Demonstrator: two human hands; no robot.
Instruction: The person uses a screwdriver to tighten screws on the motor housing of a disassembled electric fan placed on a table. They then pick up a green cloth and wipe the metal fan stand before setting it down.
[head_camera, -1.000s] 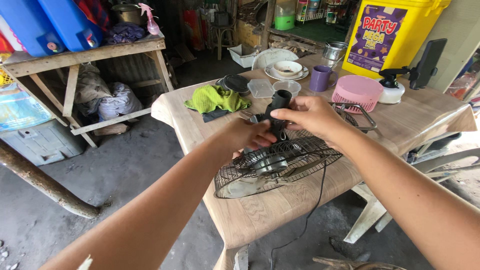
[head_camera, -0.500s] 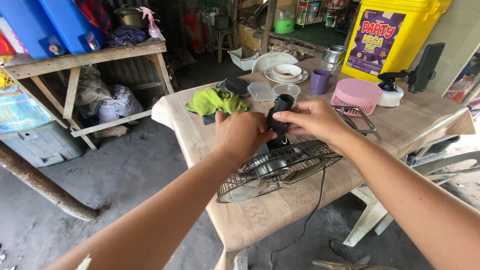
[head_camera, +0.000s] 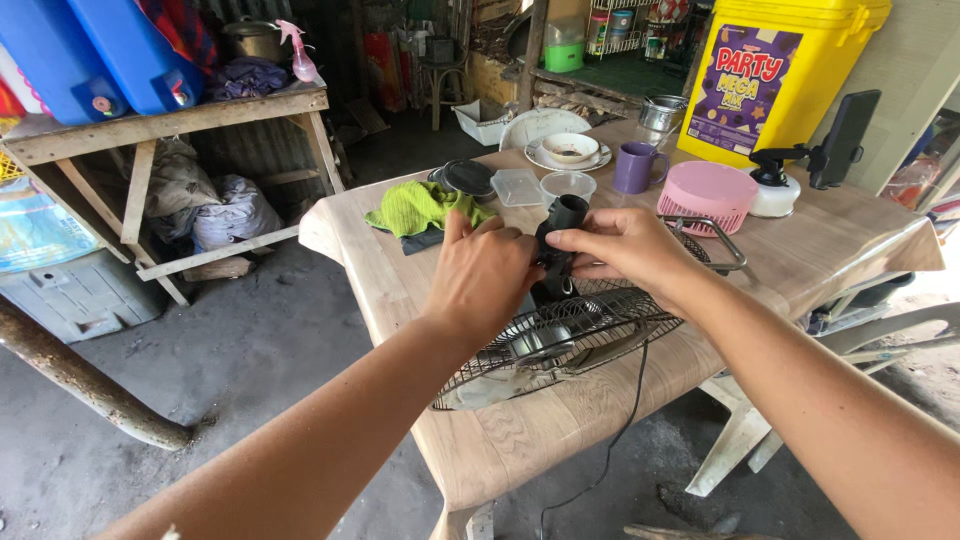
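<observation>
Black wire-cage fan (head_camera: 560, 345) face-down on table edge, neck upright.

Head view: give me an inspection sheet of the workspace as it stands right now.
Surface: table under a wood-grain cover, crowded at the far half.
Job's things: fan lying face down on its wire grille; black neck piece stands up from its back.
Clutter: green cloth, purple mug, pink round cover, bowl on a plate, clear tubs.
Hands: left hand and right hand both grip the neck piece.
Cables: black cord hangs off the table's near edge.
Surroundings: yellow bin, wooden rack with blue containers, concrete floor.
</observation>
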